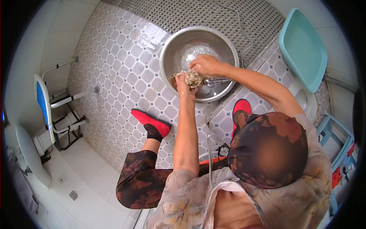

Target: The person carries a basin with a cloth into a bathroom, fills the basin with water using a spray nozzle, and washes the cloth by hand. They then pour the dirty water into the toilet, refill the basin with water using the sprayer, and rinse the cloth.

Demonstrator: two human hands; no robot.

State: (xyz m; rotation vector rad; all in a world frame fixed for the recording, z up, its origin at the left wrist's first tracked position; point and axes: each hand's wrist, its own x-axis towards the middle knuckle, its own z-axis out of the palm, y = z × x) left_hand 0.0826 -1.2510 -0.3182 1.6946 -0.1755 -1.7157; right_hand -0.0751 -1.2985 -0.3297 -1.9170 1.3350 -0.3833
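A bunched, patterned wet cloth [193,79] is held over the lower left part of a round metal basin [166,49] on the tiled floor. My left hand [184,87] has its fingers wrapped round the cloth. Just above and to the right, my right hand [206,65] is closed with its fingers curled down at the cloth's upper edge; what lies between those fingers is hidden. A shiny metal tap or fitting [217,81] shows beside the cloth at the basin's right side. Clear water [198,51] lies in the basin.
Behind the basin lies a perforated grey mat [183,15] with a thin hose across it. A teal tub [305,49] leans at the upper right, above a blue rack [331,133]. At left stands a metal-framed chair [45,107] near a white washbasin [32,156]. Red shoes [152,122] flank the basin's near side.
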